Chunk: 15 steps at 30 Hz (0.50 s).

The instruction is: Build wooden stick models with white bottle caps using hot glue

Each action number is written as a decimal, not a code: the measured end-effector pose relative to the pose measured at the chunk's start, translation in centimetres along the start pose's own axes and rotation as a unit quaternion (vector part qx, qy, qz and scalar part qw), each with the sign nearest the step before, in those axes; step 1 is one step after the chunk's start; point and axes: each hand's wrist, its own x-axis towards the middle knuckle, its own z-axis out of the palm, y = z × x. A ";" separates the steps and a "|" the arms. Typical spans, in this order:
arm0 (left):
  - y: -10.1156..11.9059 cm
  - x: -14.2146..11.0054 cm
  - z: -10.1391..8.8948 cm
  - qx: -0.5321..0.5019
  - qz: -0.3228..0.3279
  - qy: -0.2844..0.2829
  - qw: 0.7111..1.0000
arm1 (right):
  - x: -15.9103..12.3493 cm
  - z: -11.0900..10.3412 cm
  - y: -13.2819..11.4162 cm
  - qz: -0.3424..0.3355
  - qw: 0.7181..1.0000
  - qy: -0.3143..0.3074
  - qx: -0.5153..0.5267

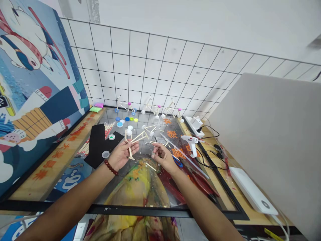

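Note:
My left hand, palm turned up, grips a small bicycle frame model made of pale wooden sticks, with a white cap as a wheel at its far end. A dark-tipped crossbar shows at its near end. My right hand is just to the right, apart from the model, with thumb and fingers pinched together. What lies between those fingertips, if anything, is too small to make out. Beyond the hands another stick piece with white caps lies on the glass tabletop. A loose stick lies in front of my right hand.
Several finished stick bicycles stand along the back edge. Coloured caps, black sheet and bundled sticks are at left. A white glue gun, clear glue stick, red-handled pliers and white power bank are at right.

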 end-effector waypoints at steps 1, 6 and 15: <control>-0.1 0.0 0.0 0.000 -0.004 -0.004 1.000 | 0.0 0.0 0.0 0.001 1.000 0.000 0.004; -0.3 0.0 -0.3 -0.004 -0.011 -0.054 0.998 | 0.1 0.0 0.2 0.007 0.999 0.004 0.031; 0.0 -0.3 -0.3 0.150 0.186 -0.114 0.964 | 0.5 -1.0 -0.2 0.008 0.995 0.019 0.096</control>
